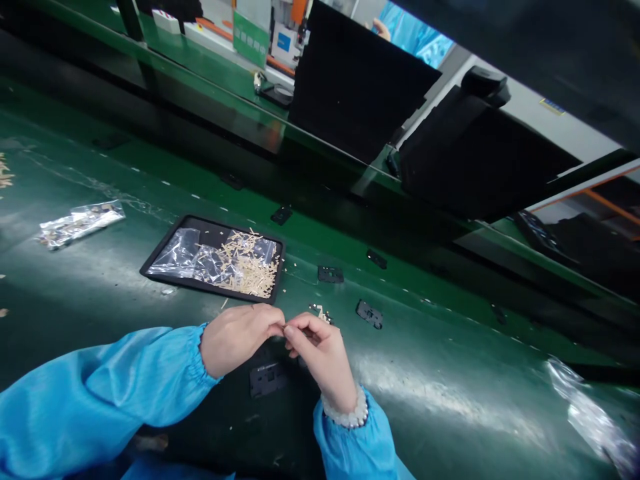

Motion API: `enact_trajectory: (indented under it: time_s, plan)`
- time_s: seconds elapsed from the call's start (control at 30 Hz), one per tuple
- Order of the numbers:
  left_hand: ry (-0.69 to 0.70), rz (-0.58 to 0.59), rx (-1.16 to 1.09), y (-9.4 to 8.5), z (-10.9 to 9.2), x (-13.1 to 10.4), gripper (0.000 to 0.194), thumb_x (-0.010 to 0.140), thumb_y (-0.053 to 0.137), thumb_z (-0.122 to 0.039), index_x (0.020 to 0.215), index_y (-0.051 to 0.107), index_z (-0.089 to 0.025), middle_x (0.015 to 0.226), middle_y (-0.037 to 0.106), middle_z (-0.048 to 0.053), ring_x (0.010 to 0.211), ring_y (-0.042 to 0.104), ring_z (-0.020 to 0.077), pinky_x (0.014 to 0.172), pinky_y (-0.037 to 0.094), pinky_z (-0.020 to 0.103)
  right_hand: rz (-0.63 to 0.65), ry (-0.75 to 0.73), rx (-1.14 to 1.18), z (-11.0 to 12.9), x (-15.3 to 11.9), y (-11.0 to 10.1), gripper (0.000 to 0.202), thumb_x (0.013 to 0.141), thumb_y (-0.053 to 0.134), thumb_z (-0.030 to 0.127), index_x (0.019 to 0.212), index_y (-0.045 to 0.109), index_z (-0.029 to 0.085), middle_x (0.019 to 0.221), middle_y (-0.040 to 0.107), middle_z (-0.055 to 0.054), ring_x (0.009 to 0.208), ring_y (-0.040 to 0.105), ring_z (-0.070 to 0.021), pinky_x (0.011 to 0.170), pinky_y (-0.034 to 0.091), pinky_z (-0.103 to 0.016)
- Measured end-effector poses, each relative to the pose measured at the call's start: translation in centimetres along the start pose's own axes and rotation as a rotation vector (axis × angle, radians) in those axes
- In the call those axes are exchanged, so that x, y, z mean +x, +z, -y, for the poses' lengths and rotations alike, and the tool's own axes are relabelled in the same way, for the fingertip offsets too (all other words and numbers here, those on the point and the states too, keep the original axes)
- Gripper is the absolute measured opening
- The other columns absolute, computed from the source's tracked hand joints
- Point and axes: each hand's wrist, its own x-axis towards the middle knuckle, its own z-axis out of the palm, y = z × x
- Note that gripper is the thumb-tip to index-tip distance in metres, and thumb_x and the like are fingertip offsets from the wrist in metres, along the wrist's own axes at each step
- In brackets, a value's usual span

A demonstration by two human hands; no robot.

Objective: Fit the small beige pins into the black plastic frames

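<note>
My left hand [243,335] and my right hand [320,350] meet above the green table, fingertips pinched together. Whatever lies between the fingertips is too small to make out. Just below them rests a black flat part [267,380]. Behind my right hand sits a little group of pale and dark pieces [321,313], partly covered by the fingers. A black tray [183,281] beyond my left hand holds many small beige pieces [257,270] and clear plastic bags [180,253].
More black flat parts [369,314] lie on the green table [450,373] to the right and behind. A filled plastic bag [83,223] is at the left, clear plastic [593,413] at the far right. Black panels [355,80] stand at the back, with a person's blue sleeve [415,33] beyond.
</note>
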Motion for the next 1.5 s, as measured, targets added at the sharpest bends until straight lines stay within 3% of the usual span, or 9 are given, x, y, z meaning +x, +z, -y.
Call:
enact_trajectory:
  time_s: [0.07,0.2,0.33,0.47,0.87,1.03,1.1,1.33,1.5]
  plan:
    - [-0.029,-0.010,-0.053,-0.2,0.0,0.0,0.008,0.084,0.049,-0.021,0.082,0.057,-0.021,0.077,0.068,0.000,0.067,0.065,0.0144,0.062,0.049,0.024,-0.038,-0.011,-0.010,0.1,0.1,0.3,0.021,0.073,0.066,0.036,0.066,0.062,0.017,0.060,0.055,0.003,0.050,0.049,-0.0082,0.048,0.042,-0.021]
    - [-0.294,-0.065,-0.439,-0.7,-0.3,0.4,0.021,0.079,0.055,-0.025,0.100,0.056,-0.018,0.083,0.066,0.003,0.068,0.061,0.0131,0.060,0.051,0.024,-0.195,-0.081,0.048,0.0,0.2,1.4,0.020,0.078,0.063,0.033,0.065,0.058,0.018,0.055,0.051,0.004,0.052,0.048,-0.0089,0.053,0.041,-0.022]
    - [-0.536,-0.012,-0.787,-0.7,-0.8,0.7,0.018,0.076,0.057,-0.031,0.083,0.059,-0.015,0.067,0.061,0.000,0.053,0.054,0.0091,0.050,0.047,0.021,-0.283,-0.171,0.078,-0.1,0.2,2.8,0.024,0.081,0.060,0.032,0.063,0.054,0.018,0.057,0.050,0.004,0.055,0.047,-0.0095,0.055,0.041,-0.022]
    - [-0.603,-0.056,-0.885,-0.7,-1.0,0.6,0.017,0.074,0.059,-0.031,0.077,0.059,-0.014,0.057,0.053,-0.004,0.046,0.048,0.0065,0.046,0.042,0.019,-0.298,-0.209,0.071,-0.3,0.2,3.6,0.024,0.082,0.059,0.031,0.064,0.054,0.018,0.058,0.050,0.004,0.055,0.047,-0.0098,0.053,0.040,-0.022]
    - [-0.520,-0.101,-0.914,-0.9,-1.1,0.3,0.014,0.074,0.059,-0.027,0.076,0.057,-0.014,0.066,0.053,-0.003,0.046,0.048,0.0059,0.044,0.044,0.020,-0.303,-0.212,0.072,-0.4,0.3,4.3,0.022,0.085,0.056,0.027,0.065,0.053,0.018,0.058,0.049,0.004,0.056,0.047,-0.0097,0.055,0.042,-0.022]
    - [-0.380,-0.185,-0.735,-1.4,-0.9,0.1,0.012,0.078,0.057,-0.022,0.069,0.058,-0.014,0.071,0.055,0.000,0.051,0.051,0.0070,0.045,0.045,0.019,-0.375,-0.445,-0.234,0.2,0.3,3.9,0.004,0.083,0.057,0.017,0.081,0.060,0.020,0.078,0.058,-0.002,0.070,0.056,-0.0137,0.062,0.047,-0.025]
    - [-0.287,-0.226,-0.609,-1.7,-0.7,0.0,0.010,0.079,0.056,-0.018,0.070,0.059,-0.014,0.071,0.058,0.002,0.059,0.055,0.0098,0.049,0.046,0.019,-0.346,-0.547,-0.380,0.6,0.2,3.5,0.010,0.082,0.056,0.014,0.087,0.062,0.020,0.082,0.060,-0.003,0.076,0.058,-0.0150,0.066,0.048,-0.027]
    - [0.030,-0.216,-0.146,-2.8,-0.1,-0.3,0.014,0.083,0.052,-0.013,0.083,0.065,-0.017,0.081,0.065,0.005,0.073,0.059,0.0131,0.069,0.049,0.024,-0.219,-0.642,-0.683,1.6,0.5,2.9,0.015,0.082,0.054,0.011,0.086,0.066,0.020,0.078,0.063,-0.004,0.072,0.059,-0.0153,0.067,0.047,-0.029]
    - [-0.061,-0.155,-0.194,-3.6,0.2,0.0,0.015,0.084,0.049,-0.016,0.080,0.064,-0.017,0.079,0.064,0.004,0.072,0.058,0.0130,0.066,0.048,0.023,-0.187,-0.617,-0.649,1.9,2.0,2.7,0.014,0.081,0.052,0.012,0.074,0.062,0.019,0.073,0.060,-0.003,0.069,0.058,-0.0144,0.064,0.046,-0.026]
